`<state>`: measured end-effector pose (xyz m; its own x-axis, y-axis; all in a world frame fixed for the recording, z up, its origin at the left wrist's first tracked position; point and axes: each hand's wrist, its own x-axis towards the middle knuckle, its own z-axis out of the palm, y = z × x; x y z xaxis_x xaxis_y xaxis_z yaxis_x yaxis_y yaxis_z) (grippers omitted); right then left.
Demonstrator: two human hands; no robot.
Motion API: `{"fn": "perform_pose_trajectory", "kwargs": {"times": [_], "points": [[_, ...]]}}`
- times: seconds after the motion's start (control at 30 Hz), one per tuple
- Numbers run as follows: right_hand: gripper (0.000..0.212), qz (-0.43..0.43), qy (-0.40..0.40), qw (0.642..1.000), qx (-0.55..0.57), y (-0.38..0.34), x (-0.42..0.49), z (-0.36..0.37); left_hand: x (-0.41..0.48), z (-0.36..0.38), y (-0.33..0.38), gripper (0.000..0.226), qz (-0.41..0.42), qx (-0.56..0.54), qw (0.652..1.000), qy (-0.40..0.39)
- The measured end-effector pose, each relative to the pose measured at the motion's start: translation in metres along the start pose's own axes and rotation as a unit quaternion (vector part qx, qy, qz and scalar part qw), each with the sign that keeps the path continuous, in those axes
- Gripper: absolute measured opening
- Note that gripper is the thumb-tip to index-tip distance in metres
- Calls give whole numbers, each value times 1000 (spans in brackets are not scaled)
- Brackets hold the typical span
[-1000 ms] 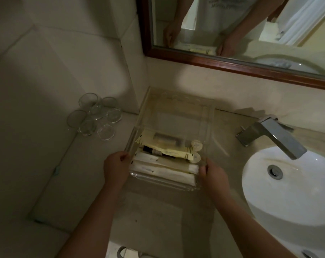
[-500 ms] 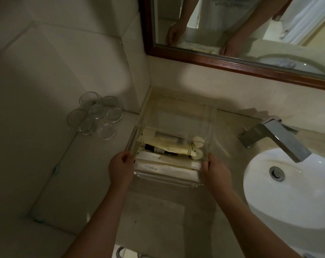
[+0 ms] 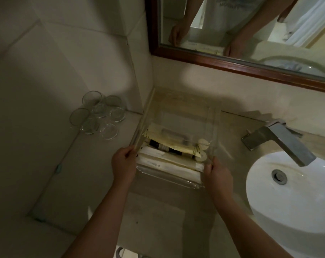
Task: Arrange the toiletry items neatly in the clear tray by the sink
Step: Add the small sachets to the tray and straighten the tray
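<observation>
Tray (image 3: pixel 178 112) of clear plastic stands on the worktop (image 3: pixel 158 216), in the back corner where the side wall meets the wall under the mirror (image 3: pixel 251 30), and to the left of the sink (image 3: pixel 292 192). Both hands hold it at its near end. The left hand (image 3: pixel 123 162) has its fingers (image 3: pixel 129 150) closed on the left wall of the tray, near the front corner. The right hand (image 3: pixel 216 173) has its fingers closed on the right front corner. Inside the tray, the toiletry items are all in the near half, and the far half shows only the bare bottom. Two long white packets (image 3: pixel 169 162) lie side by side along the front wall. Behind them lies a dark tube (image 3: pixel 163 147), partly under a yellowish sachet (image 3: pixel 169 138). Two small round pale items (image 3: pixel 202 146) are by the right wall; what they are I cannot tell. On the worktop to the left of the tray, close to the side wall, is a group of small glass dishes (image 3: pixel 98 114). A metal tap (image 3: pixel 280 142) reaches over the sink. The mirror shows the person's two hands at the tray.
</observation>
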<state>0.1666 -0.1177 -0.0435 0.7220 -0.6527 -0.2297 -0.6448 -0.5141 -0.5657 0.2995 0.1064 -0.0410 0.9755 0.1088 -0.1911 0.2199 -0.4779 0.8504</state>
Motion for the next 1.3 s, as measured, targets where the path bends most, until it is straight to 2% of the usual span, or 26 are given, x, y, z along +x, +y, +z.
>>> {"fn": "perform_pose_trajectory", "kwargs": {"times": [0.2, 0.3, 0.37, 0.4, 0.47, 0.53, 0.6, 0.7, 0.77, 1.1, 1.3], "points": [[18, -13, 32, 999, -32, -4, 15, -3, 2, 4, -3, 26, -24, -5, 1000, -1], [16, 17, 42, 999, 16, -6, 17, -6, 0, 9, 0, 27, -28, -9, 999, 14], [26, 33, 37, 998, 46, -8, 11, -10, -2, 12, 1, 27, -33, -13, 999, 14], [36, 12, 46, 998, 27, -8, 6, -11, -2, 13, 1, 27, -35, -15, 999, 15], [50, -89, 58, 992, -62, -17, -10, -13, -3, 15, 2, 27, -38, -15, 999, 19], [60, -202, 14, 971, -124, -29, -23, -7, -2, 16, 3, 28, -33, -3, 999, 22], [68, -241, -49, 954, -170, -37, -26, 4, -2, 16, 5, 28, -34, -1, 999, 26], [79, -220, -111, 945, -215, -42, -20, 14, -1, 16, 5, 27, -40, -5, 999, 27], [81, -208, -125, 942, -231, -42, -18, 18, -1, 16, 6, 26, -41, -6, 999, 28], [90, -160, -112, 955, -222, -62, -7, 27, 9, 22, 9, 25, -38, -8, 999, 27], [84, -138, -103, 963, -209, -66, -5, 30, 15, 27, 15, 26, -49, -15, 998, 30]]}}
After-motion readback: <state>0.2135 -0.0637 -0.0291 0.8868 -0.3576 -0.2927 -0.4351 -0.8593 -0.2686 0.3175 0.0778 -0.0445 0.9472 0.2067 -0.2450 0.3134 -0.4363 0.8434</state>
